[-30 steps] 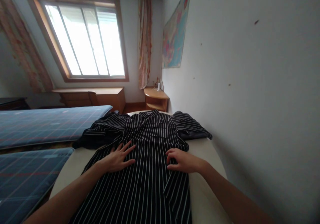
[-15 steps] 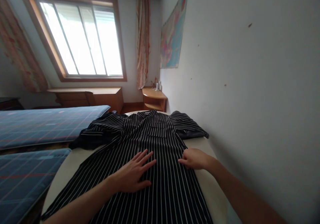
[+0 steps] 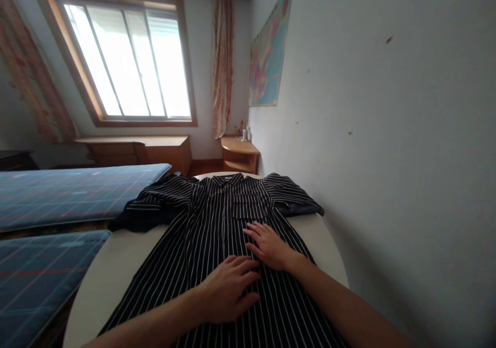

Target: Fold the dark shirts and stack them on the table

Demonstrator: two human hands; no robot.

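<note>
On a pale, rounded table (image 3: 98, 270), a black shirt (image 3: 205, 255) with thin white stripes lies spread out, its collar (image 3: 228, 179) at the far end and its short sleeves reaching out to either side. A patch pocket (image 3: 248, 208) shows on the chest, to the right of the row of buttons. The left hand (image 3: 230, 288) is over the lower front with its fingers parted and grasps nothing. The right hand (image 3: 269, 245), also unclenched and empty, is just beyond it, below the pocket, fingers pointing inward. Both appear to rest on the cloth, though the dim view leaves the contact hard to judge. The two hands are near each other. To the left are two blue plaid mattresses (image 3: 77, 193); farther back, a wooden desk (image 3: 155, 141) stands under a bright window (image 3: 132, 63), and a map (image 3: 269, 53) hangs on the wall.
</note>
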